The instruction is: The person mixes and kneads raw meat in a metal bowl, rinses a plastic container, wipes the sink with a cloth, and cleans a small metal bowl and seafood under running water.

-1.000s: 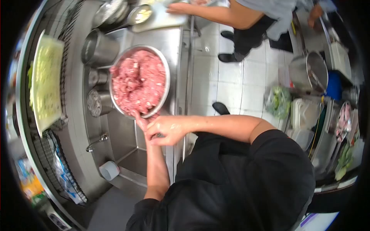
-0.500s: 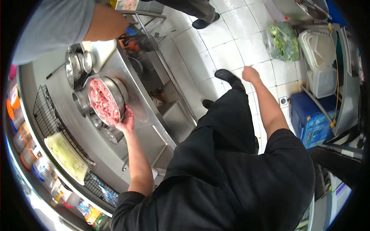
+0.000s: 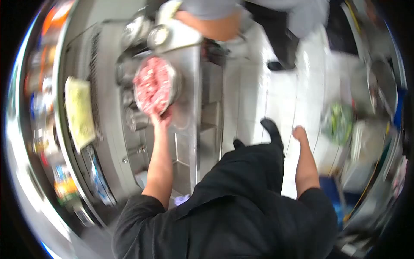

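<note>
A round metal bowl [image 3: 174, 86] full of raw pink meat pieces [image 3: 152, 84] is at the steel counter, tilted so the meat faces me. My left hand [image 3: 161, 117] grips the bowl's near rim, with some fingers hidden beneath it. Whether the bowl rests on the counter or is held just above it, I cannot tell. On the other side, my right hand [image 3: 299, 133] hangs low over the tiled floor. Its fingers look curled closed with nothing visible in them, though motion blurs it.
The steel counter [image 3: 187, 103] holds metal pots [image 3: 134, 32] and a white board [image 3: 183, 36]. A co-worker's arm [image 3: 215, 26] reaches over the far end. At right, a bag of green vegetables [image 3: 338, 123] sits near white plastic containers [image 3: 368, 138]. A shelf with jars runs along the left.
My view has turned, so the counter now runs nearly straight ahead. The left hand still grips the bowl, and the right arm stays hanging. More of the co-worker shows at the top.
</note>
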`<state>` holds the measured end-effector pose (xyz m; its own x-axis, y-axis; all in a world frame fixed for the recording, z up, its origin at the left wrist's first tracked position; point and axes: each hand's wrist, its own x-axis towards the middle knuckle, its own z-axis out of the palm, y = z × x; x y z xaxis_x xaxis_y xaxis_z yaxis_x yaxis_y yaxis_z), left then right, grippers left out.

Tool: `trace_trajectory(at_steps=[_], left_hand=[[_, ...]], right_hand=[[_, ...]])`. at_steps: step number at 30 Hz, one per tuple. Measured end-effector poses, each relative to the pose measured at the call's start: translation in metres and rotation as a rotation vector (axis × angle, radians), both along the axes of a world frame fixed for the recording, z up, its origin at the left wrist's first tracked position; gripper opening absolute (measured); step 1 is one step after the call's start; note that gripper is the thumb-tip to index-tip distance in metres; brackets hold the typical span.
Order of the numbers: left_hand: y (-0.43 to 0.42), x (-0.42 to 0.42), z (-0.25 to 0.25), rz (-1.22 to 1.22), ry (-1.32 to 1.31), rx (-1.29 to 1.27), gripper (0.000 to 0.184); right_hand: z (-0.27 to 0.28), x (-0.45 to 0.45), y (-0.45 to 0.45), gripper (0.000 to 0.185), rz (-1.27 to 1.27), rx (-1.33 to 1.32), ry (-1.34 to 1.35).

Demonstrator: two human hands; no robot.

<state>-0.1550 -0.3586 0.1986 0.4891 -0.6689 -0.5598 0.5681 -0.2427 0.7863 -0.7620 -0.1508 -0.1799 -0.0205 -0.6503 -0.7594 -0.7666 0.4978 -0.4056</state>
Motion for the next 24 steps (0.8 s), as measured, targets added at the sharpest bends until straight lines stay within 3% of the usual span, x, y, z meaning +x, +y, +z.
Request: trace_trajectory(at_steps=[2, 4, 9, 13, 14, 15, 17, 20, 24], left_hand=[[-0.001, 0.007, -0.010, 0.077, 0.140, -0.049, 0.042], [-0.004, -0.011, -0.013, 0.217, 0.102, -0.052, 0.046], [-0.005, -0.026, -0.006, 0.222, 0.085, -0.020, 0.029], [0.024, -0.039, 0.004, 0.081, 0.050, -0.067, 0.060], [0.040, -0.039, 0.011, 0.016, 0.087, -0.046, 0.078], [0.055, -0.039, 0.011, 0.043, 0.101, -0.066, 0.078], [0.088, -0.037, 0.006, 0.092, -0.082, 0.034, 0.081], [0.158, -0.019, -0.023, 0.250, -0.491, 0.110, 0.058], [0.273, 0.037, -0.134, 0.409, -0.898, 0.400, 0.039]], right_hand=[[0.026, -0.001, -0.034, 0.036, 0.144, -0.097, -0.006], [0.055, 0.001, -0.070, 0.036, 0.260, -0.126, -0.007], [0.083, 0.017, -0.136, 0.037, 0.518, -0.256, 0.060], [0.130, 0.051, -0.175, 0.037, 0.589, -0.193, 0.064], [0.137, 0.059, -0.182, 0.036, 0.609, -0.216, 0.056], [0.144, 0.068, -0.187, 0.036, 0.627, -0.236, 0.044], [0.156, 0.087, -0.195, 0.036, 0.673, -0.274, 0.056], [0.171, 0.104, -0.194, 0.038, 0.594, -0.246, -0.031], [0.168, 0.098, -0.185, 0.038, 0.692, -0.198, 0.018]])
